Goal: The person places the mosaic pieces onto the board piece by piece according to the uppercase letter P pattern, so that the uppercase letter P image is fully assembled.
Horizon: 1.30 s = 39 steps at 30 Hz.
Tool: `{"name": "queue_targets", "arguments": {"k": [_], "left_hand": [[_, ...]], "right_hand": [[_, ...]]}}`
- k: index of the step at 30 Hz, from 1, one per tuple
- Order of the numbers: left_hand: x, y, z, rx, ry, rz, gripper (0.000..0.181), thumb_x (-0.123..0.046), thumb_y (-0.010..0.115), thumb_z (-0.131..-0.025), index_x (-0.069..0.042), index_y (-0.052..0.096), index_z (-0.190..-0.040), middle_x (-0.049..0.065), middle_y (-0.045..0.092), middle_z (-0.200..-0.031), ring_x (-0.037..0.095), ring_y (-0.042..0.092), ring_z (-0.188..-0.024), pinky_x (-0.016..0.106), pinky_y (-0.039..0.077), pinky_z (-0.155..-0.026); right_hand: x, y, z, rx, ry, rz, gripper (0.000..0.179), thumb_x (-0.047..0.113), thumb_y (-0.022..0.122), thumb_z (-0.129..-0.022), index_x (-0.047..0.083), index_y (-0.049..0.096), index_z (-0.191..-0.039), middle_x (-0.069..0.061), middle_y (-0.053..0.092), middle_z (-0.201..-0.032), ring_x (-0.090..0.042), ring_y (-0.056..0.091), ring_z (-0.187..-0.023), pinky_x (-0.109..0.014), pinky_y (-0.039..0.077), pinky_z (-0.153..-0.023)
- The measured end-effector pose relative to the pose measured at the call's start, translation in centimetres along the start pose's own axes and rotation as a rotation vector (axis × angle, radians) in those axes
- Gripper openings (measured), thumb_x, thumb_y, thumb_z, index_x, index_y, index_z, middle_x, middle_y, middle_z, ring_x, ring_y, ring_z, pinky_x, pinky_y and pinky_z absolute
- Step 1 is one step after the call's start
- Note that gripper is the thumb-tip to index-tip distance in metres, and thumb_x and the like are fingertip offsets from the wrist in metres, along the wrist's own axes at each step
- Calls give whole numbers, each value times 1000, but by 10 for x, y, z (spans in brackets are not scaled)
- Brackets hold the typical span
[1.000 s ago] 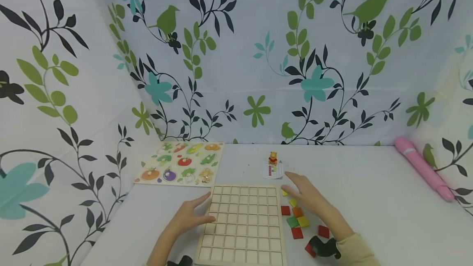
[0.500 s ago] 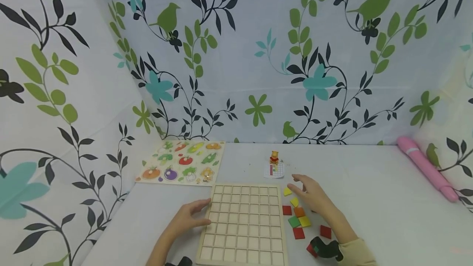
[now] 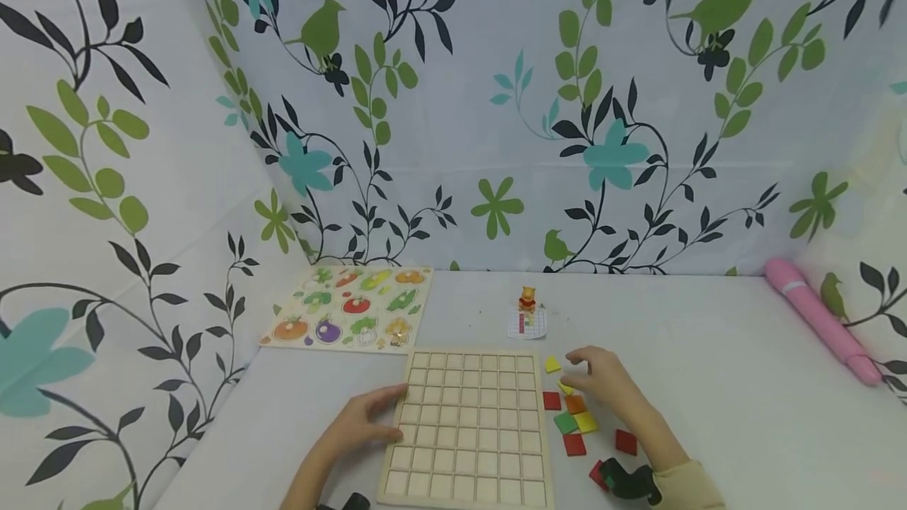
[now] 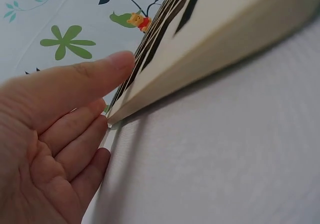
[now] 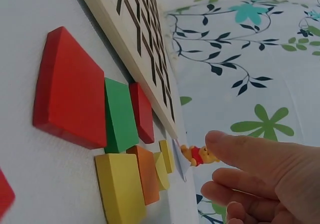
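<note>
Leafy backdrop (image 3: pixel 453 140), apparently fabric, white tabletop (image 3: pixel 708 352)

Here's the head camera, up high and set well back, facing forward and down across the white table (image 3: pixel 708 352) to the patterned cloth (image 3: pixel 439 148). Down low goes the left wrist camera, tilted, tight on the left hand (image 4: pixel 55 136), peering along the edge of the grid board (image 4: pixel 225 39). The right wrist camera, low and tilted too, sits close by the right hand (image 5: pixel 270 169), looking across the coloured tiles (image 5: pixel 120 114) that the head view shares. All 3 catch the grid board and toy bear (image 3: pixel 527 299)!
</note>
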<state>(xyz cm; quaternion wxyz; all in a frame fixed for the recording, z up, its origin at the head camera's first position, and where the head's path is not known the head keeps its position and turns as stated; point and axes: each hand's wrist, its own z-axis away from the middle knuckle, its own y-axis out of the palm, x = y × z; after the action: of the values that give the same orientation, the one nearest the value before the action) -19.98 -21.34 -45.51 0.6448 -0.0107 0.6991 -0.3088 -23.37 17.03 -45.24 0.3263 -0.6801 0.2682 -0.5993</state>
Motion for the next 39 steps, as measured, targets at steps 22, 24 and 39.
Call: {"name": "queue_targets", "arguments": {"k": [22, 24, 39], "left_hand": [[38, 0, -7, 7, 28, -59, 75, -22, 78, -64, -3, 45, -129, 10, 40, -134, 30, 31, -125, 46, 20, -102], [38, 0, -7, 11, 27, -71, 75, -23, 78, -64, -3, 46, -129, 10, 40, -134, 30, 31, -125, 46, 21, -102], [42, -1, -4, 10, 100, -287, 64, -35, 74, -69, -10, 54, -124, 4, 47, -130, 32, 39, -120, 49, 29, -98]], "right_hand": [[0, 14, 0, 68, 69, 103, 30, 10, 73, -72, -3, 64, -97, -8, 60, -90, -22, 54, -82, -41, 50, -78], [0, 14, 0, 70, 70, 108, 30, 10, 73, -71, -4, 64, -97, -8, 60, -90, -22, 53, -81, -41, 50, -78], [-3, 22, 0, 19, 32, 154, 23, 10, 72, -73, -4, 65, -90, -8, 56, -82, -20, 49, -73, -36, 51, -70]]}}
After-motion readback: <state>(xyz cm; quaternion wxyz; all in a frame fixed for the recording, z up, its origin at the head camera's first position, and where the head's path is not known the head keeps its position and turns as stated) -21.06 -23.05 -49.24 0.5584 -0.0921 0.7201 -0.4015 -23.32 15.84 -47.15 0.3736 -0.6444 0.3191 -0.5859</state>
